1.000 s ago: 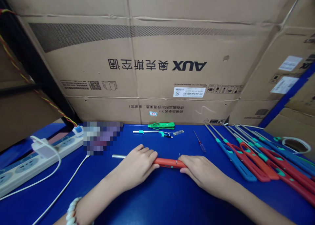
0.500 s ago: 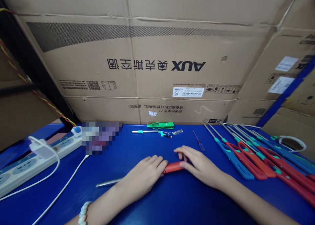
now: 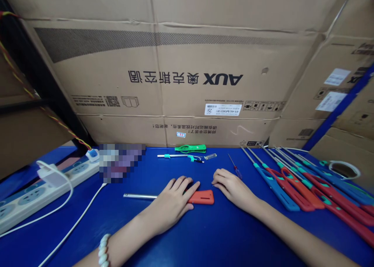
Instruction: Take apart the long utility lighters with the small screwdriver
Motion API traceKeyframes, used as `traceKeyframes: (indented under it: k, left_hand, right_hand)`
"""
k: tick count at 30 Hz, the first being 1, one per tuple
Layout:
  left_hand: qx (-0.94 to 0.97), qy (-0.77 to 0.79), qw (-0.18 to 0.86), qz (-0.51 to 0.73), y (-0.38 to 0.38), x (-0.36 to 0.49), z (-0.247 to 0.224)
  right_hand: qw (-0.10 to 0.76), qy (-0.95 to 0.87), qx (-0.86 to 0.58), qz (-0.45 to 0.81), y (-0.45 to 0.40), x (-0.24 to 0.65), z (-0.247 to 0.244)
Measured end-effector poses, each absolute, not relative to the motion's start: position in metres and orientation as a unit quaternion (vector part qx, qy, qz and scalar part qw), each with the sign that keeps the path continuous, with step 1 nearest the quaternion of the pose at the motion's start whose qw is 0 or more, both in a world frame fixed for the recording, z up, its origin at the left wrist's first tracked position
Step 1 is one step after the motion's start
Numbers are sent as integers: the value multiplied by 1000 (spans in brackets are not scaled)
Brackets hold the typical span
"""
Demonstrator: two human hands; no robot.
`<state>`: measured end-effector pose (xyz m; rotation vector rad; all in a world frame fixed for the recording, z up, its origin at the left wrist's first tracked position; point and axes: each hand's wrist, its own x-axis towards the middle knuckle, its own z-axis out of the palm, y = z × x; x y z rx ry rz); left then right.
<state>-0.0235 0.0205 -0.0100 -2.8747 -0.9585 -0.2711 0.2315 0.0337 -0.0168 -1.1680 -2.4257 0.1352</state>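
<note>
Left hand [image 3: 175, 200] lies palm-down across the orange lighter [image 3: 204, 197].

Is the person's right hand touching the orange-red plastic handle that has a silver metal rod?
Apart. The head view shows a narrow strip of blue table between the right hand and the orange-red plastic handle.
</note>
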Motion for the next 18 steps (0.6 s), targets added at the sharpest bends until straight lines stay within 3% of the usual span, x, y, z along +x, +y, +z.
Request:
traceKeyframes:
  k: [12, 18]
  left_hand:
    - [-955, -276, 29, -104, 19, -18, -5]
    - [-962, -244, 20, -117, 18, -14, -6]
  right_hand:
    - [216, -870, -439, 51, 29, 227, -13]
    - [165, -898, -406, 40, 15, 221, 0]
